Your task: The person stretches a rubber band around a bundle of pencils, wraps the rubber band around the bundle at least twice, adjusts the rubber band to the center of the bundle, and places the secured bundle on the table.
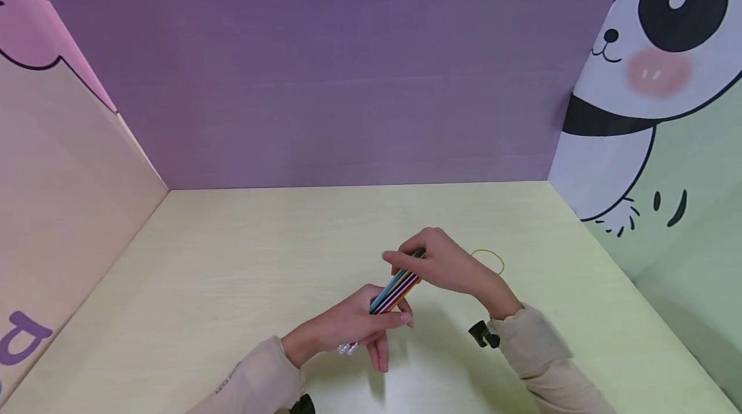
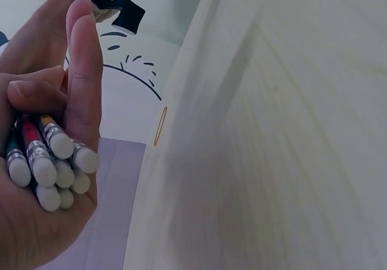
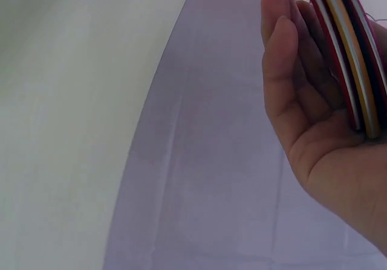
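A bundle of coloured pencils (image 1: pixel 397 290) slants between my two hands above the table. My left hand (image 1: pixel 350 320) grips the lower part, its thumb across the pencils. White erasers in metal collars (image 2: pixel 44 170) stick out of that fist in the left wrist view, gathered unevenly, several of them. My right hand (image 1: pixel 443 263) holds the upper end, thumb on one side and fingers on the other. In the right wrist view the striped pencils (image 3: pixel 347 40) run down to the palm, which hides their tips. Behind the right wrist lies a thin yellow rubber band (image 1: pixel 487 250).
The pale wooden table (image 1: pixel 249 253) meets a purple back wall (image 1: pixel 348 79). A pinkish panel (image 1: pixel 64 188) stands on the left, and a green panel with a panda drawing (image 1: pixel 684 163) on the right. Black straps with clips (image 1: pixel 484 334) sit at the wrists.
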The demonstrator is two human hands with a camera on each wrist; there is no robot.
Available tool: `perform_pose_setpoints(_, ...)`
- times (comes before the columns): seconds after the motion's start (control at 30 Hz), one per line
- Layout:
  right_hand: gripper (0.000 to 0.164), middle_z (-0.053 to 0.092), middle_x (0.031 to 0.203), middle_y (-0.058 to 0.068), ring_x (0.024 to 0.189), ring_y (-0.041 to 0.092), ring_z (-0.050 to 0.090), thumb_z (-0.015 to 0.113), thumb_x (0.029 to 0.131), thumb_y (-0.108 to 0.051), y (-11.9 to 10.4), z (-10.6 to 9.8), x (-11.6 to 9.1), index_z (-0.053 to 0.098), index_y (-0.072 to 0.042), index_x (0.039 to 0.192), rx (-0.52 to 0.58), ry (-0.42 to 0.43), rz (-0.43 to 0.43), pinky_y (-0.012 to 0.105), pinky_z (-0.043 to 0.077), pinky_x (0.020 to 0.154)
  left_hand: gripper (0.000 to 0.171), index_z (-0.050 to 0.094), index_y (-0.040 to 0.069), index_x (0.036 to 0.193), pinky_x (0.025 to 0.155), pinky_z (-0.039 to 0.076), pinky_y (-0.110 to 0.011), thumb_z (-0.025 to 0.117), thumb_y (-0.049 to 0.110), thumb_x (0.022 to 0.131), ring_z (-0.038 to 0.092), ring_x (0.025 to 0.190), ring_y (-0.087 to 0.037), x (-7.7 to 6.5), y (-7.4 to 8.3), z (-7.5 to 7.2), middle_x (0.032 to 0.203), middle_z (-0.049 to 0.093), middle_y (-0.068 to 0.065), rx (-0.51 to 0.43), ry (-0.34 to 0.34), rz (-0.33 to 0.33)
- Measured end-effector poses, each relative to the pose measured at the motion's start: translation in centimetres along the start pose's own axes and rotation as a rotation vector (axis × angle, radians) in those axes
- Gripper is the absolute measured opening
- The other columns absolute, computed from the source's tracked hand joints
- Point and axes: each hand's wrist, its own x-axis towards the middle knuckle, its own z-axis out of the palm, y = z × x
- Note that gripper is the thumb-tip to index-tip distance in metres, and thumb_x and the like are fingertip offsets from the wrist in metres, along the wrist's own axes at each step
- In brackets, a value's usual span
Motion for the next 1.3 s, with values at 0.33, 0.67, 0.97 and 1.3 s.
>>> perform_pose_setpoints(0.33, 0.041, 0.050, 0.047, -0.007, 0.036, 0.009, 0.036, 0.069, 0.094, -0.039, -0.4, 0.9, 0.2, 0.064, -0.018, 0.058, -0.050, -0.033, 0.014, 0.022, 0.030, 0.042, 0.033, 0.060, -0.008, 0.104, 0.059, 0.060, -0.045, 0.059, 0.025, 0.101, 0.072, 0.059, -0.033, -0.5, 0.3, -0.2, 0.060, 0.063, -0.027, 0.044, 0.008, -0.027)
perform_pose_setpoints(0.67, 0.035, 0.051, 0.052, -0.009, 0.040, 0.012, 0.045, 0.066, 0.096, -0.039, -0.8, 2.2, 0.5, 0.067, -0.019, 0.066, -0.033, -0.017, -0.036, 0.024, 0.042, 0.045, 0.029, 0.056, -0.001, 0.116, 0.060, 0.059, -0.050, 0.053, 0.025, 0.104, 0.072, 0.065, -0.039, -0.3, 0.9, 0.1, 0.084, 0.062, -0.033, 0.026, -0.033, -0.020)
perform_pose_setpoints(0.97, 0.024, 0.072, 0.103, -0.009, 0.095, 0.010, 0.067, 0.055, 0.103, -0.035, -0.7, 0.5, 0.0, 0.074, -0.022, 0.108, 0.041, 0.090, -0.106, 0.035, 0.055, 0.082, 0.035, 0.064, -0.006, 0.115, 0.062, 0.059, -0.050, 0.055, 0.026, 0.103, 0.073, 0.066, -0.038, 0.0, 0.7, 0.2, 0.046, 0.037, -0.026, -0.017, -0.008, -0.037)
perform_pose_setpoints(1.3, 0.029, 0.069, 0.121, -0.003, 0.085, 0.003, 0.062, 0.057, 0.102, -0.020, -0.4, 3.1, 0.7, 0.067, -0.013, 0.129, -0.099, 0.110, -0.264, 0.031, 0.051, 0.092, 0.039, 0.061, -0.009, 0.111, 0.061, 0.060, -0.047, 0.055, 0.029, 0.103, 0.072, 0.060, -0.031, 0.2, 0.9, 0.0, 0.040, 0.041, -0.007, -0.024, 0.116, -0.025)
